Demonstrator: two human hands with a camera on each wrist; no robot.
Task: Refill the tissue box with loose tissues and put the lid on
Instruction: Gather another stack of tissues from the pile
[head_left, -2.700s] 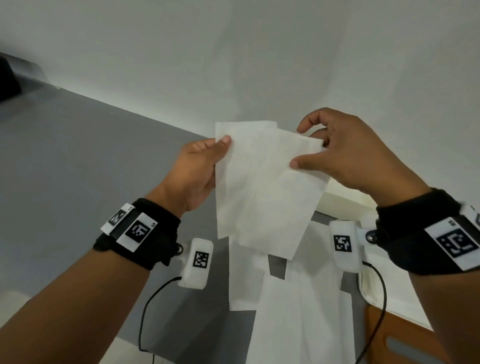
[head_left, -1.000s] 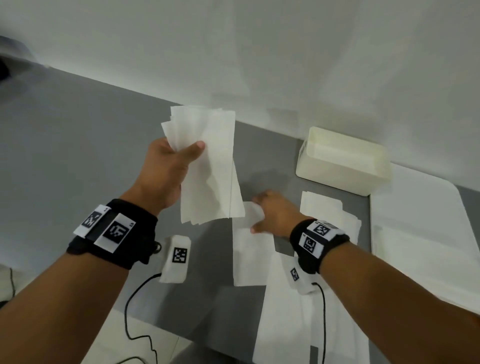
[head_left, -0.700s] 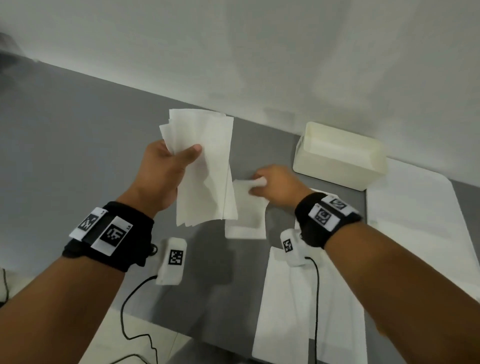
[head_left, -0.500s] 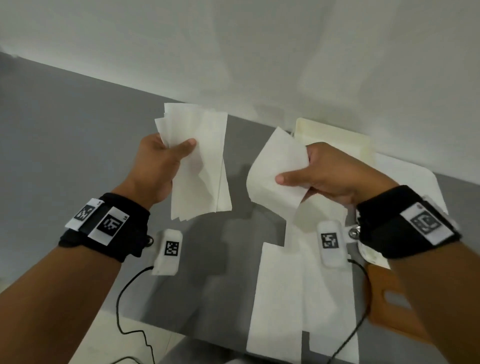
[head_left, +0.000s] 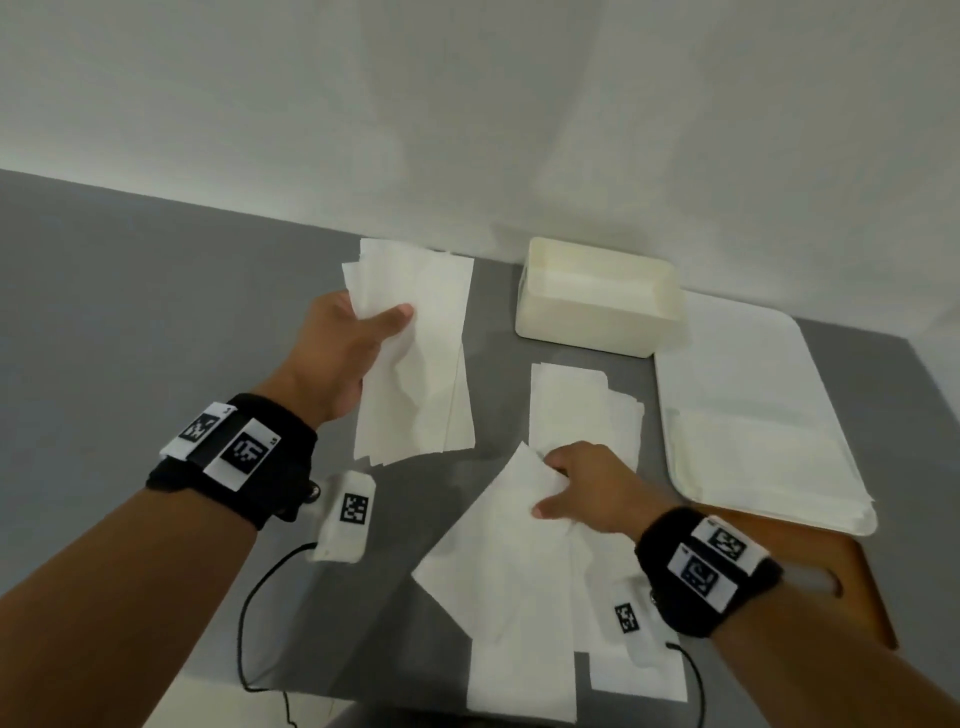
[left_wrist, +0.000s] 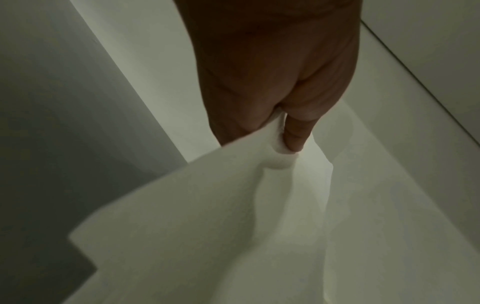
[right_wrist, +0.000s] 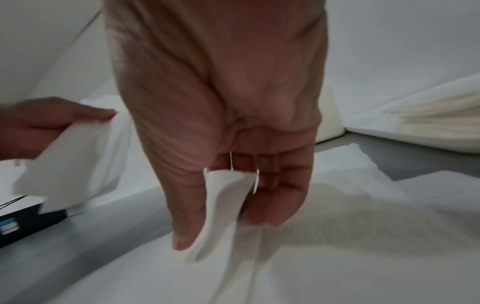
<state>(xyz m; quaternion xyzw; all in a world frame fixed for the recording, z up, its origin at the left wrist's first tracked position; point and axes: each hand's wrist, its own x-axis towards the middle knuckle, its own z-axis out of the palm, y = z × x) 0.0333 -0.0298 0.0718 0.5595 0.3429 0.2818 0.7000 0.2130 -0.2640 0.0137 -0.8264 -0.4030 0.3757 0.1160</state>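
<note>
Head view, largest first: the grey desk (head_left: 130, 322) fills the frame, with a white tray (head_left: 737, 364) at 3 o'clock holding a flat pile of tissues. An orange lid (head_left: 862, 577), as I judge it, pokes out from under the tray's near edge. The empty box (head_left: 597, 317) stands open at 1 o'clock, close to the wall.

Loose tissues (head_left: 582, 405) lie at centre, just in front of the box, and more run down towards 6 o'clock. The left hand (head_left: 337, 358) is clamped on a stack (head_left: 415, 364) held upright at 11 o'clock, thumb across its face. Half a second ago the right hand (head_left: 587, 488) was raised with a single tissue near the stack; now it is down at 5 o'clock, thumb and fingers pinching the corner of a sheet (head_left: 498, 551) that lies on the desk. The right wrist view confirms the pinch.

That suggests the last tissue has joined the stack and another is being collected. Nothing is in the box yet, so filling and lidding both remain.
</note>
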